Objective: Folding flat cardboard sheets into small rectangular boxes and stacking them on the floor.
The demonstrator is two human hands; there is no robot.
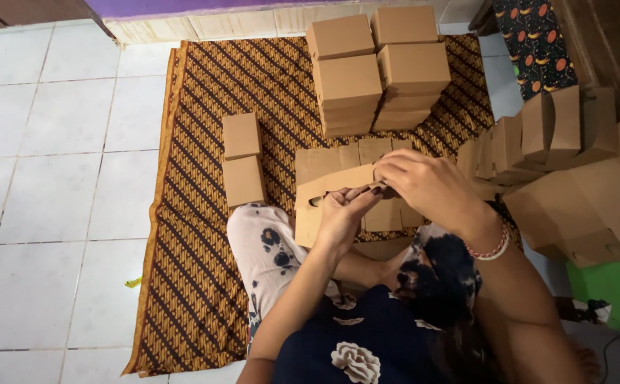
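Observation:
I hold a partly folded brown cardboard box (327,186) in front of my knees. My left hand (344,215) grips its near side from below, fingers curled on a flap. My right hand (424,186), with a beaded bracelet at the wrist, presses down on the top flap from the right. Flat brown cardboard blanks (384,215) lie under the box on the patterned cloth.
Two finished boxes (242,158) lie to the left on the brown patterned cloth (196,235). Stacks of finished boxes (374,67) stand at the back. Folded cardboard pieces (559,149) pile at the right beside a green object (612,288). White tiled floor (54,178) lies on the left.

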